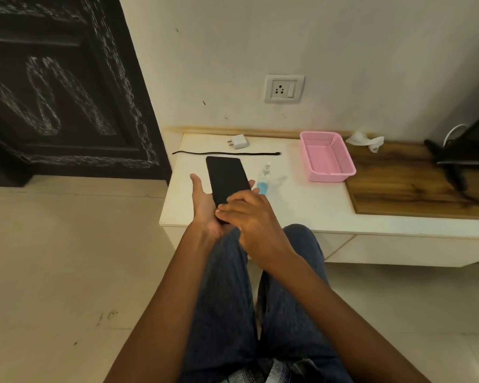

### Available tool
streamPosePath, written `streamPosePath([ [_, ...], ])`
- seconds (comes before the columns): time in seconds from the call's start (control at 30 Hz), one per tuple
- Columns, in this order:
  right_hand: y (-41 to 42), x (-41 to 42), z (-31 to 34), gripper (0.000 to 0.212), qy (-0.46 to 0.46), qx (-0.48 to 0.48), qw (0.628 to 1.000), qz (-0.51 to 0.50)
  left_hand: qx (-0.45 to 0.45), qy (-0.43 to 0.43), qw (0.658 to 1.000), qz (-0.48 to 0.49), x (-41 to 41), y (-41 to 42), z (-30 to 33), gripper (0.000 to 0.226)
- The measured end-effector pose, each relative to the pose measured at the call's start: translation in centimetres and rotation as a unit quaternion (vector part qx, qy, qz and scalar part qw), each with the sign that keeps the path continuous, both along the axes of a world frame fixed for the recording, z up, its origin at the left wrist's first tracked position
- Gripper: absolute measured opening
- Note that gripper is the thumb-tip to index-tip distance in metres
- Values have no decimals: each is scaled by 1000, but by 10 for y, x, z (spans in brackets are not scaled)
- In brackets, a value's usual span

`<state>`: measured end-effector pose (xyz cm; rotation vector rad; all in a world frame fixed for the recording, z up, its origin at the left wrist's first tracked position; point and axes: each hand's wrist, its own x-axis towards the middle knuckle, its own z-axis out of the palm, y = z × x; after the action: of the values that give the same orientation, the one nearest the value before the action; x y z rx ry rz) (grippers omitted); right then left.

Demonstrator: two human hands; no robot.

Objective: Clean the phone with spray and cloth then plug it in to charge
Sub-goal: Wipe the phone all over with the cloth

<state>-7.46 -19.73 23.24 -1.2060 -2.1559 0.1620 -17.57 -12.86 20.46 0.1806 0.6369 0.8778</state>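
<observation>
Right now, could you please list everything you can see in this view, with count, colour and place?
phone: one, black, held above the white cabinet's left end
spray bottle: one, clear with blue liquid, on the cabinet right of the phone
cable: one, black, stretched out behind the phone
charger adapter: one, white, near the wall
basket: one, pink, cabinet centre
cloth: one, white, crumpled on the wooden board
socket: one, white, on the wall
cabinet: one, white
door: one, dark, left
left hand: cradles the phone
right hand: fingers on the phone's near end
</observation>
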Motion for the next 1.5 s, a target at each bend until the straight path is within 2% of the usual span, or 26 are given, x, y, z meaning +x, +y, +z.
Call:
streamPosePath([
  [0.17, -7, 11, -3, 36, -39, 25, 999, -8, -18, -20, 999, 30, -6, 4, 5, 80],
  [0.27, -11, 23, -7, 37, -26, 39, 999, -28, -31, -15, 998, 48, -6, 4, 3, 70],
  [0.47, -13, -1, -12, 30, -11, 35, 999, -40, -39, -1, 999, 26, 1, 1, 1, 73],
  [0.6, -13, 12, -14, 38, -16, 25, 999, -32, -42, -14, 998, 38, -5, 4, -1, 73],
  [0.8, -11, 14, -14, 34, -20, 50, 994, -97, -46, -25, 997, 59, -1, 1, -3, 72],
  [0.93, -17, -10, -20, 26, 33, 35, 998, -49, -32, -24, 999, 31, 3, -2, -2, 74],
  [1.07, -15, 12, -14, 34, -22, 45, 997, -60, -30, -27, 998, 55, -3, 1, -4, 72],
  [1.23, -14, 16, -15, 35, -24, 53, 991, -119, -26, -17, 997, 71, -1, 2, -6, 71],
  [1.37, -19, -7, -15, 25, -4, 67, 994, -85, -13, -2, 999, 53, 6, -1, -5, 75],
  [1.5, -18, 8, -14, 33, -24, 62, 996, -60, -7, -16, 998, 61, 1, -1, -6, 73],
])
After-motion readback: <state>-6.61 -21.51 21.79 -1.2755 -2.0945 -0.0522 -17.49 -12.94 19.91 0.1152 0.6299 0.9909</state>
